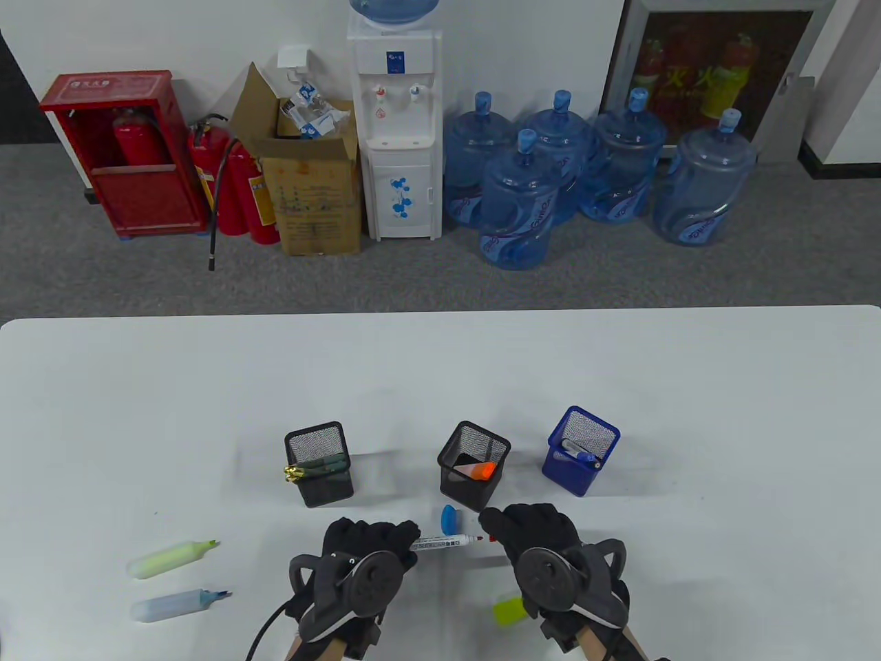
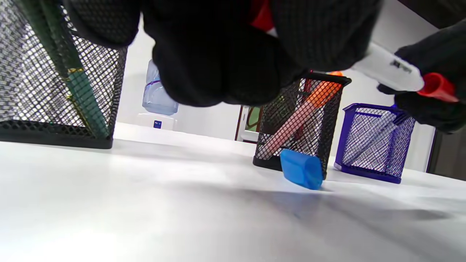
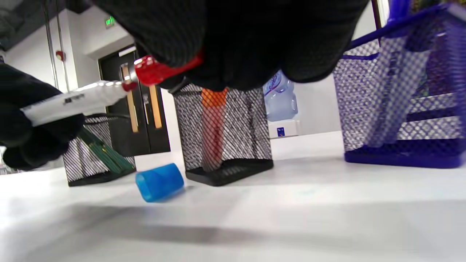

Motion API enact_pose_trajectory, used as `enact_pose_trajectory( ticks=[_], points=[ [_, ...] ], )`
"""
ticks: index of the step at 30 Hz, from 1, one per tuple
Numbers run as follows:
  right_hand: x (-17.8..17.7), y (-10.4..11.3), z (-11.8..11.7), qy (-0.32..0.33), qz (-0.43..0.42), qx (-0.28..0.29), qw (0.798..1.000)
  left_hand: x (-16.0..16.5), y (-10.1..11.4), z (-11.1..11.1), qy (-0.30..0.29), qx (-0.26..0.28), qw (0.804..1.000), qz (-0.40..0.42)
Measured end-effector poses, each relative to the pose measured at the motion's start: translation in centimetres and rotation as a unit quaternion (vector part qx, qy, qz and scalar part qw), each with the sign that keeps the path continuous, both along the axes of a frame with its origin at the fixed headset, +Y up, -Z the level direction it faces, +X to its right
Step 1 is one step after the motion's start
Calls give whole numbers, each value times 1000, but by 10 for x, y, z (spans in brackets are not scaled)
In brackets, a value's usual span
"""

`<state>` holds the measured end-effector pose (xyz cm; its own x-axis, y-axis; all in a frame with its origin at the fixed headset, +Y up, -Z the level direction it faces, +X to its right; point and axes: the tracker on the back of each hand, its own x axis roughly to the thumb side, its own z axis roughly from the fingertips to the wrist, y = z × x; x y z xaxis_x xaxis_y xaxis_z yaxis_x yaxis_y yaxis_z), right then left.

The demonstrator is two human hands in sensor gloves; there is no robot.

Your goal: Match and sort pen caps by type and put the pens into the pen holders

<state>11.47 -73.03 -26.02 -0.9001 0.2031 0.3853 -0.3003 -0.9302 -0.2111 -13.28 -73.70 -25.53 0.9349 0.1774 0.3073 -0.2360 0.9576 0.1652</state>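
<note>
My left hand (image 1: 399, 540) grips the barrel of a white marker (image 1: 444, 542), whose red tip points right. My right hand (image 1: 497, 529) pinches a red cap (image 1: 491, 538) right at that tip; in the right wrist view the red cap (image 3: 156, 69) sits just off the marker (image 3: 72, 102). A blue cap (image 1: 449, 518) lies on the table in front of the middle black mesh holder (image 1: 468, 492), which holds an orange highlighter. The left black holder (image 1: 327, 485) contains green pens, and the blue holder (image 1: 571, 475) contains pens too.
An uncapped green highlighter (image 1: 172, 558) and an uncapped blue highlighter (image 1: 175, 604) lie at the near left. A yellow-green cap (image 1: 509, 610) lies beside my right wrist. Beyond the table are water bottles, a dispenser and fire extinguishers.
</note>
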Motion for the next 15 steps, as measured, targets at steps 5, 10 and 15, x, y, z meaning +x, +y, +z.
enact_pose_trajectory(
  ticks=[5,10,15],
  points=[
    [-2,1,2,15,-8,-3,1000,7,0,3,-11,1,1000,-2],
    [1,2,2,22,-40,-17,999,12,-1,3,-23,-14,999,17],
    [3,4,2,34,-49,-30,998,14,0,4,-37,-16,999,20]
  ],
)
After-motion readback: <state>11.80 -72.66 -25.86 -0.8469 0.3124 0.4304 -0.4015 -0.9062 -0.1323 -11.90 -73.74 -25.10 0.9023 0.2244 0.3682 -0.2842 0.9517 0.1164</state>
